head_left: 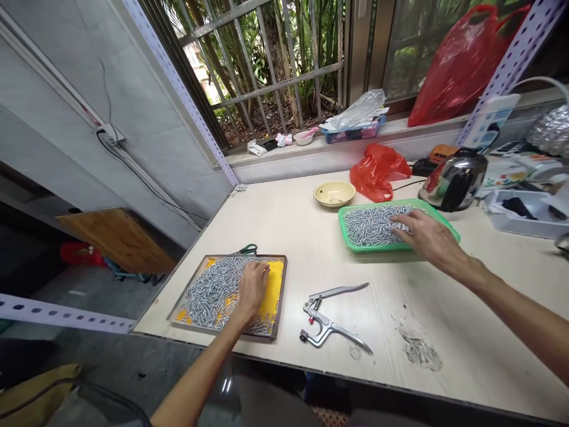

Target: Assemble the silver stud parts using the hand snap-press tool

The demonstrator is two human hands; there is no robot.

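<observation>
Right fingers [400,220]: loosely parted, thumb apart from the forefinger, tips down at the metal pieces; no piece shows clearly between them.
Left fingers [265,268]: curled together over the yellow sheet [275,283]; partly hidden by the hand's own back, so whether they pinch a piece I cannot tell.
Pieces in the green basket: the small metal pieces [367,225] lie under the right fingers and spread to their left; the right hand [422,236] is much the nearer.
Pieces in the wooden tray: a looser heap [213,290] lies mainly left of the left fingers; the left hand [253,289] is the nearer.
Piece axes: short and rod-like, lying at many angles in both heaps, with no shared direction.
Green basket [377,248]: long axis left to right across the table [284,207].
Wooden tray [281,302]: near the table's left edge, longer side also left to right.
Pliers [323,324]: between the forearms, handles spread and pointing right, untouched.
</observation>
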